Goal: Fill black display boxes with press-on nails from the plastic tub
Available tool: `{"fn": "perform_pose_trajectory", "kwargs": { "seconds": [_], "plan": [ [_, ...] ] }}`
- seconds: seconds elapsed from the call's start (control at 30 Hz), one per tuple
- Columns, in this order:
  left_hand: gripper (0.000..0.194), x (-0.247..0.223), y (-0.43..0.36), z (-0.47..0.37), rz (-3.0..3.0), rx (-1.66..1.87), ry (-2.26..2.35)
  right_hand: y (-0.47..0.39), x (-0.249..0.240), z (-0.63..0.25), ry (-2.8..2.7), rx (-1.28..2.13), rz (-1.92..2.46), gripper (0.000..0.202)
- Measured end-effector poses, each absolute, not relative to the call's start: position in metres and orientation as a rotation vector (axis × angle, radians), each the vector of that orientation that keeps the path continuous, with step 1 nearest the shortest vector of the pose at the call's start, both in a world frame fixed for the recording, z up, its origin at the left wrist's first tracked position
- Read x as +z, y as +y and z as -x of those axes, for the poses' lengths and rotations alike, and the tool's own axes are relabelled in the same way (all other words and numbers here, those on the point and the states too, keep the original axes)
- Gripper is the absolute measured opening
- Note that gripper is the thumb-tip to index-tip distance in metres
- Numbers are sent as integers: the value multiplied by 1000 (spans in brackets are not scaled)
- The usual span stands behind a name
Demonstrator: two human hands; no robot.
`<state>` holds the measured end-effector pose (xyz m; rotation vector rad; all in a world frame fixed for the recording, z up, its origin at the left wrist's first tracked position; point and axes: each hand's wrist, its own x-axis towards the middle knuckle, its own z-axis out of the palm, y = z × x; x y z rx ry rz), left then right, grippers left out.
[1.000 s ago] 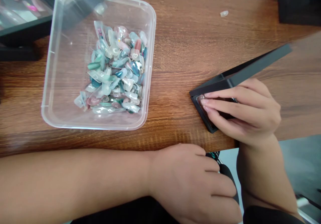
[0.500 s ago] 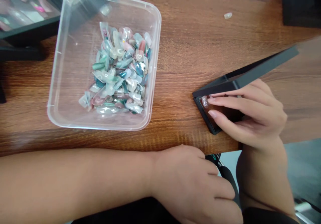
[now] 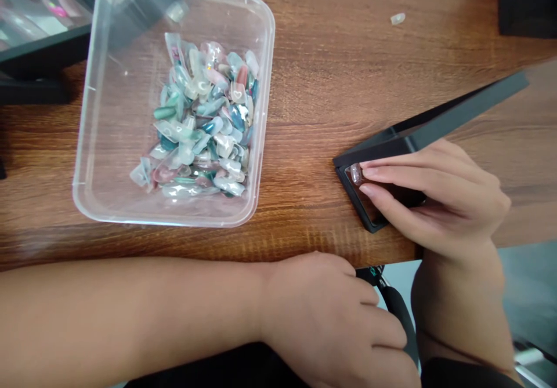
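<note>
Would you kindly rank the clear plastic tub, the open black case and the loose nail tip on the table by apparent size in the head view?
1. Clear plastic tub
2. Open black case, partly hidden by the right hand
3. Loose nail tip

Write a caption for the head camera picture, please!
Right hand presses a press-on nail into an open black case beside a clear tub of nails.

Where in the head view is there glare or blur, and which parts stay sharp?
In the head view, soft glare lies on the rim of the clear plastic box and on the glass of the black frame at top left; the heap of false nails and the right hand look sharp, while the left hand and the picture's bottom right corner are slightly soft.
</note>
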<state>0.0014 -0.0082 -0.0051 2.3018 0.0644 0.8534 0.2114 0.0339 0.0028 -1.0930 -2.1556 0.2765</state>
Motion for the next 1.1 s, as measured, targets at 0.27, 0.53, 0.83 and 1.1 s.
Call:
{"fn": "perform_pose_trajectory", "kwargs": {
  "seconds": [0.27,0.53,0.83,1.1],
  "plan": [
    [15,-4,-7,-1,-2326,794,45,34,6,-209,-2205,262,1137,52],
    [15,-2,-6,1,-2332,735,34,33,6,-208,-2132,305,1121,56],
    [18,-2,-5,0,-2323,712,25,32,7,-209,-2038,288,1266,44],
    [16,-3,-7,0,-2335,704,15,28,9,-209,-1991,333,1299,50]
  ]
}}
